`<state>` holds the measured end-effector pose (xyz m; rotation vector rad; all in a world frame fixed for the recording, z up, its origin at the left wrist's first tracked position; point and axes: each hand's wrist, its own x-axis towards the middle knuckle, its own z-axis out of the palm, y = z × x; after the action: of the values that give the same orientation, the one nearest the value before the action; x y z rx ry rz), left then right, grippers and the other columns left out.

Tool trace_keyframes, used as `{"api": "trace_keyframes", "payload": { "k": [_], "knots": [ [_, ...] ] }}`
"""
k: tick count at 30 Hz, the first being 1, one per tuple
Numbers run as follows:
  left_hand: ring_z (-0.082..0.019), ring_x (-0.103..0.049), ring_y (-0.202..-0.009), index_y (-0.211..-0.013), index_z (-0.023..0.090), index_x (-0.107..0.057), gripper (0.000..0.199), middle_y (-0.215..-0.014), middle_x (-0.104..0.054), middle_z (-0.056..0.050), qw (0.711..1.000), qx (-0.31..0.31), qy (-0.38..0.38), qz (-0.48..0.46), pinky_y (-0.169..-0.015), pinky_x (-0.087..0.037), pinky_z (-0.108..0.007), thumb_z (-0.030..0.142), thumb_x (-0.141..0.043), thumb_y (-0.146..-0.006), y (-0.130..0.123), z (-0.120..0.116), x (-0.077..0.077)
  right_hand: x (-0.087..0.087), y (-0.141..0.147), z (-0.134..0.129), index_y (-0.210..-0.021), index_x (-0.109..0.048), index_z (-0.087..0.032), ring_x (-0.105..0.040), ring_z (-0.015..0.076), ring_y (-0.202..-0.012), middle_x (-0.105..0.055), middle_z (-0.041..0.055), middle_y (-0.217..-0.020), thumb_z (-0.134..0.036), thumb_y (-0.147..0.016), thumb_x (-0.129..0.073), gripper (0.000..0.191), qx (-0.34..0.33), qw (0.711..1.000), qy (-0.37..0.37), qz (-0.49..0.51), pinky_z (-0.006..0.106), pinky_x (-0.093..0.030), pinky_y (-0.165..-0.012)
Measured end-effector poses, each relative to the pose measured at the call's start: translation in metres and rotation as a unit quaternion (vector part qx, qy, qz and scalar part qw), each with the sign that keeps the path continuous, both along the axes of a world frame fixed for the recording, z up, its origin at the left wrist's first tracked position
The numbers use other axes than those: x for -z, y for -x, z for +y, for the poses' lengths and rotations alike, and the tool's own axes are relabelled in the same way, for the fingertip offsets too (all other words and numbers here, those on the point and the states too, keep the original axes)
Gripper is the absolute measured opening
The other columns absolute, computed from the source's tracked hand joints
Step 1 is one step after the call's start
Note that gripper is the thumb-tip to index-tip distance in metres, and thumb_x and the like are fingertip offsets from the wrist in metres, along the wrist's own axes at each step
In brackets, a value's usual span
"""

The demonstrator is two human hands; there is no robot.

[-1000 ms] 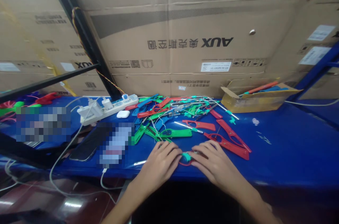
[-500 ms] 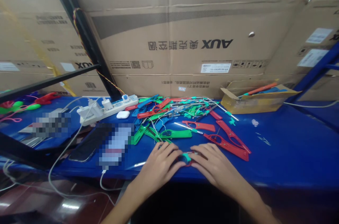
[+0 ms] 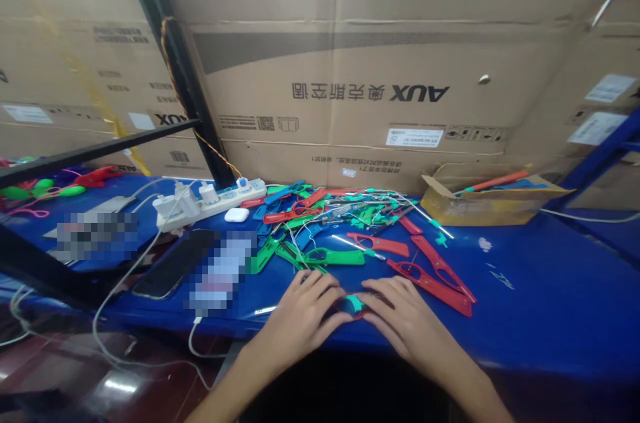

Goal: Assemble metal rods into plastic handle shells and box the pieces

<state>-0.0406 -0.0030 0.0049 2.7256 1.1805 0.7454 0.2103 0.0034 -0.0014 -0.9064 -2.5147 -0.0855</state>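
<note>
At the front edge of the blue table, my left hand (image 3: 313,309) and my right hand (image 3: 400,313) face each other, fingers curled around one utility lighter (image 3: 354,305). A teal trigger piece and some red casing show between my fingertips; the rest is hidden under my fingers. Just beyond my left hand lies a green lighter casing (image 3: 335,257). To the right of my right hand rest red lighter casings (image 3: 435,286), and a red casing (image 3: 383,245) lies behind it with a metal tube (image 3: 357,247) alongside.
A heap of lighter parts (image 3: 345,209) spreads along the back. At the right back stands an open cardboard box (image 3: 485,209) with parts in it. Left are a power strip (image 3: 225,203), a white earphone case (image 3: 237,215), a dark phone (image 3: 175,266) and a cabled phone (image 3: 223,273).
The view has shifted slightly, so the background sits a little further right. Both hands keep hold of the lighter; its teal piece shows a bit differently between the fingers.
</note>
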Motion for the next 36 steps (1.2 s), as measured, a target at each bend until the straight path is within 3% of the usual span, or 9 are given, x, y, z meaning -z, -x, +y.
{"api": "trace_keyframes", "payload": {
  "k": [7,13,22,30,36],
  "knots": [
    [-0.023,-0.064,-0.098,-0.104,0.021,-0.065,0.024,-0.104,-0.072,-0.002,0.998,-0.014,-0.039,-0.048,-0.093,-0.041,-0.041,0.044,-0.067,-0.097,0.0008,0.0020,0.0050,0.0011,-0.0020,-0.0001,-0.129,-0.065,-0.026,-0.061,0.0252,-0.109,-0.067,0.0078,-0.123,-0.032,-0.100,-0.060,0.030,0.004,0.999,0.044,0.023,0.046,-0.050,-0.098],
    [-0.021,-0.064,-0.093,-0.099,0.021,-0.067,0.021,-0.099,-0.072,0.000,0.998,-0.009,-0.053,-0.045,-0.092,-0.042,-0.041,0.042,-0.068,-0.096,0.0007,0.0042,0.0045,0.0008,-0.0008,0.0000,-0.127,-0.068,-0.027,-0.063,0.0228,-0.104,-0.069,0.0075,-0.118,-0.029,-0.101,-0.060,0.028,0.011,0.999,0.021,0.036,0.041,-0.052,-0.092],
    [-0.020,-0.065,-0.089,-0.101,0.021,-0.070,0.020,-0.099,-0.073,0.000,0.994,-0.010,-0.099,-0.034,-0.093,-0.041,-0.041,0.040,-0.065,-0.099,0.0007,0.0014,0.0046,-0.0014,-0.0004,-0.0003,-0.128,-0.068,-0.027,-0.064,0.0230,-0.103,-0.070,0.0085,-0.118,-0.031,-0.102,-0.057,0.028,0.019,0.999,0.023,0.030,0.042,-0.053,-0.092],
    [-0.021,-0.066,-0.094,-0.100,0.021,-0.069,0.019,-0.100,-0.073,-0.001,0.997,-0.002,-0.066,-0.026,-0.094,-0.042,-0.042,0.039,-0.065,-0.099,0.0006,0.0044,0.0017,-0.0062,-0.0017,-0.0008,-0.130,-0.065,-0.026,-0.061,0.0239,-0.114,-0.065,0.0091,-0.130,-0.029,-0.103,-0.055,0.029,-0.023,0.999,0.040,0.013,0.044,-0.053,-0.098],
    [-0.022,-0.066,-0.095,-0.114,0.022,-0.067,0.024,-0.106,-0.074,-0.002,0.997,-0.009,-0.046,-0.059,-0.095,-0.043,-0.043,0.041,-0.064,-0.099,0.0034,0.0033,0.0045,-0.0038,-0.0034,0.0016,-0.128,-0.067,-0.028,-0.061,0.0222,-0.114,-0.066,0.0073,-0.126,-0.028,-0.103,-0.055,0.027,-0.022,0.996,0.071,0.043,0.041,-0.053,-0.099]
  ]
}}
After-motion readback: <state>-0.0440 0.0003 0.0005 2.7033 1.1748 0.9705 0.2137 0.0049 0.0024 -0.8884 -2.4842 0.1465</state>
